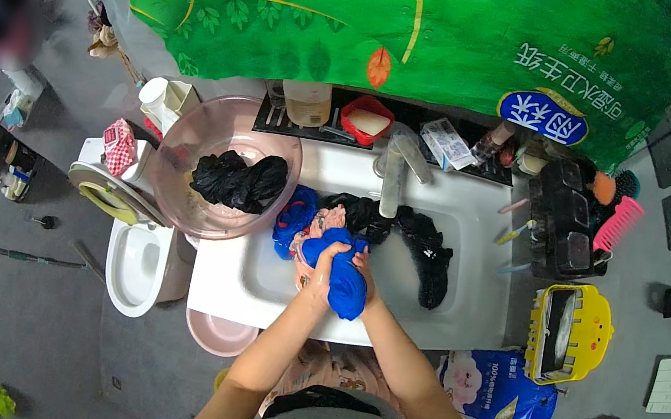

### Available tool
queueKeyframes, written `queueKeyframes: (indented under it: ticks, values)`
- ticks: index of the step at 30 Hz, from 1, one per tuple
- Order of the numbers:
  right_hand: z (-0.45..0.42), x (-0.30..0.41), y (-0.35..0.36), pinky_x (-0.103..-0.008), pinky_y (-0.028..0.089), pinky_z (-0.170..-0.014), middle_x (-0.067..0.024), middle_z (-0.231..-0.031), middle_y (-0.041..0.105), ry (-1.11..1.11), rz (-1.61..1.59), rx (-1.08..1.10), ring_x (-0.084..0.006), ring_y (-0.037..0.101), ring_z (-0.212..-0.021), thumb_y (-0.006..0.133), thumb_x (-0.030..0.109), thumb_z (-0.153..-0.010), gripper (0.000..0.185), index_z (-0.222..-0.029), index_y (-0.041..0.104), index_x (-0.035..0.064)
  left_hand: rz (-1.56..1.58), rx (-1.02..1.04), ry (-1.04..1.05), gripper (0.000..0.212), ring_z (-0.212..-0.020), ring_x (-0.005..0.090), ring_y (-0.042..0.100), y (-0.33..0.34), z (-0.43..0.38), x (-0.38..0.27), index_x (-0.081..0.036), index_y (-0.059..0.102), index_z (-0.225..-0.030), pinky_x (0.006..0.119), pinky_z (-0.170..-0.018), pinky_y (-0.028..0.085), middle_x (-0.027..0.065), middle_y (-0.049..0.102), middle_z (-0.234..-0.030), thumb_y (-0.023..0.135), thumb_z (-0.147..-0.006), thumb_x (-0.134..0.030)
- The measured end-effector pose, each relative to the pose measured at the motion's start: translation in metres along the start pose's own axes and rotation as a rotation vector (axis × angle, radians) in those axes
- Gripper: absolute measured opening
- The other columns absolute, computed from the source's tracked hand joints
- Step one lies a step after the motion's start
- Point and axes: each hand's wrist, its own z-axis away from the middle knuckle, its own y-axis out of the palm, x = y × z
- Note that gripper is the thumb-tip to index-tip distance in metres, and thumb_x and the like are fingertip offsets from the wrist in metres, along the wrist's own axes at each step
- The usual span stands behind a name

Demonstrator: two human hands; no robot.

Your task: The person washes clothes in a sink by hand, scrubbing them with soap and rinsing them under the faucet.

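Over the white sink, my left hand and my right hand grip a bunched blue cloth from both sides. Pink patterned fabric hangs against it, and more blue cloth lies at the basin's left side. Wet black cloth stretches along the back and right of the basin in cloudy water. The metal faucet stands just beyond my hands. A translucent pink basin rests on the sink's left corner with twisted black cloth in it.
Behind the faucet, a black shelf carries a red soap dish, a bottle and a small box. A green plastic package fills the top. At right are a black organizer and a yellow basket. A toilet stands left.
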Motion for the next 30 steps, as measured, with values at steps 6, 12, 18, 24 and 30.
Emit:
queueKeyframes:
  ticks: [6, 12, 18, 24, 30]
  values:
    - [-0.003, -0.010, 0.033, -0.0351, 0.050, -0.064, -0.0091, -0.098, 0.060, 0.100, 0.023, 0.029, -0.0244, 0.058, -0.082, 0.053, 0.050, -0.077, 0.053, -0.113, 0.052, 0.0118, 0.498, 0.190, -0.313, 0.050, -0.058, 0.0096, 0.048, -0.035, 0.040, 0.000, 0.001, 0.043, -0.108, 0.019, -0.053, 0.043, 0.0077, 0.050, -0.086, 0.059, -0.065, -0.017]
    - [-0.022, 0.005, 0.013, -0.0358, 0.049, -0.073, -0.0099, -0.096, 0.060, -0.021, 0.457, 0.053, -0.0226, 0.059, -0.084, 0.067, 0.020, -0.069, 0.042, -0.107, 0.055, 0.0060, -0.083, 0.084, -0.135, 0.041, -0.058, 0.0129, 0.051, -0.046, 0.053, -0.013, -0.005, 0.048, -0.106, 0.023, -0.051, 0.044, 0.0107, 0.055, -0.087, 0.058, -0.067, -0.012]
    - [-0.038, -0.009, 0.010, -0.0382, 0.048, -0.068, -0.0166, -0.091, 0.060, -0.707, 1.608, -0.066, -0.0265, 0.060, -0.079, 0.066, 0.014, -0.062, 0.036, -0.093, 0.056, -0.0010, -1.442, -0.252, 0.535, 0.040, -0.073, 0.0213, 0.059, -0.087, 0.015, -0.018, -0.004, 0.058, -0.092, 0.033, -0.064, 0.047, 0.0101, 0.061, -0.081, 0.072, -0.058, -0.017]
    - [-0.027, -0.016, 0.021, -0.0399, 0.047, -0.067, -0.0176, -0.083, 0.062, -0.763, 1.997, -0.392, -0.0323, 0.060, -0.075, 0.066, 0.021, -0.061, 0.028, -0.083, 0.061, 0.0043, -1.750, -0.419, 0.876, 0.052, -0.091, 0.0274, 0.058, -0.107, -0.002, -0.002, -0.002, 0.050, -0.108, 0.035, -0.080, 0.043, 0.0188, 0.060, -0.097, 0.066, -0.061, -0.018]
    - [-0.017, 0.001, 0.034, -0.0291, 0.045, -0.069, -0.0043, -0.084, 0.061, -0.137, 0.981, -0.120, -0.0172, 0.057, -0.076, 0.064, 0.052, -0.068, 0.054, -0.093, 0.062, 0.0043, -1.728, -0.429, 0.925, 0.071, -0.095, 0.0311, 0.056, -0.103, 0.028, 0.003, -0.004, 0.038, -0.123, 0.035, -0.083, 0.043, 0.0215, 0.057, -0.102, 0.065, -0.058, -0.014]
